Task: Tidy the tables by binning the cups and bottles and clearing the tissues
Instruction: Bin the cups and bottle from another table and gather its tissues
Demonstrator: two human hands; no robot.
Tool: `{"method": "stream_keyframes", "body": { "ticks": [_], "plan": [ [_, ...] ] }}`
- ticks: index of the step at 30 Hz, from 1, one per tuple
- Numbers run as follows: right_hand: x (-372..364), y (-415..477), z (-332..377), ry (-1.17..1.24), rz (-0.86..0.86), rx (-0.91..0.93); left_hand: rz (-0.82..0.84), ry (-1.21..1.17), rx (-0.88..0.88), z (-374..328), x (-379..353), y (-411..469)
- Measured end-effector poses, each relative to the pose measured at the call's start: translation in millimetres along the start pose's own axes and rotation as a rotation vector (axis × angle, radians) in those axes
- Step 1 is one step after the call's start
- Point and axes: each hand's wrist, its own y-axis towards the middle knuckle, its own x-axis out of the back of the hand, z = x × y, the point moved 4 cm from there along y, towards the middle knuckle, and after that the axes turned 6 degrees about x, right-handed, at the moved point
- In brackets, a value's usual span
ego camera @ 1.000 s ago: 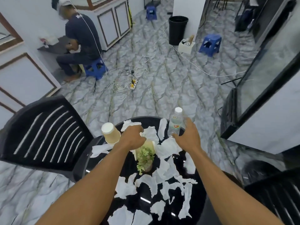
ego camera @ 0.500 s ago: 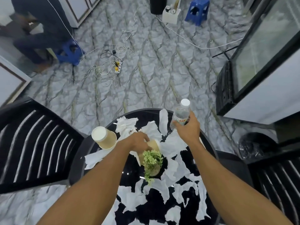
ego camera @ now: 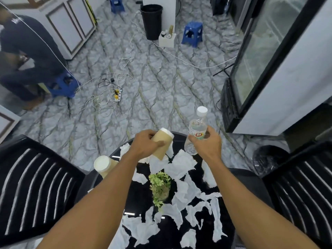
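The grip of the left hand (ego camera: 145, 145) is curled round a tan paper cup with a white lid (ego camera: 162, 142), fingers and thumb wrapped about its side; the cup is tilted, lid end pointing away, its base over the far side of the round glossy black desk (ego camera: 138, 194). Just beside it, the grip of the right hand (ego camera: 206, 146) is wrapped round a clear plastic bottle with a white cap (ego camera: 196, 130), held at the label, cap uppermost, its bottom at the desk's far right edge. A second tan paper cup with a white lid (ego camera: 104, 166) stands on the desk's left rim, beside the left forearm. Torn white tissues (ego camera: 179, 164) lie scattered across the desk, all round a small green plant in a pot (ego camera: 159, 186) at its middle. Black slatted chairs (ego camera: 36, 186) flank the desk. A black bin (ego camera: 151, 20) stands well apart across the marbled floor.
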Motion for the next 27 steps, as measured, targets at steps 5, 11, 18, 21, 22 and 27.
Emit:
{"method": "stream_keyframes", "body": {
  "ticks": [5,11,18,21,22,27],
  "plan": [
    [102.9,-22.6,1.5,0.044,-0.184,0.024,-0.089,-0.136,-0.192,-85.5,-61.0,-45.5],
    [275.2,-98.6,-26.6,0.041,-0.389,0.015,-0.03,-0.14,-0.518,-185.6,-185.1,-163.9],
    [467.9,-248.9,-100.2,-0.01,-0.619,-0.142,0.196,-0.095,-0.745,-253.0,-361.3,-328.3],
    [536.6,-320.6,-131.3,-0.07,-0.711,-0.226,0.306,-0.105,-0.789,-267.5,-430.5,-400.3],
    [557.4,-344.0,-141.1,-0.084,-0.751,-0.258,0.346,-0.108,-0.809,-271.2,-450.4,-423.2],
    [640.3,-449.3,-185.8,-0.114,-0.971,-0.437,0.52,-0.035,-0.869,-284.4,-533.8,-509.9]
  ]
}}
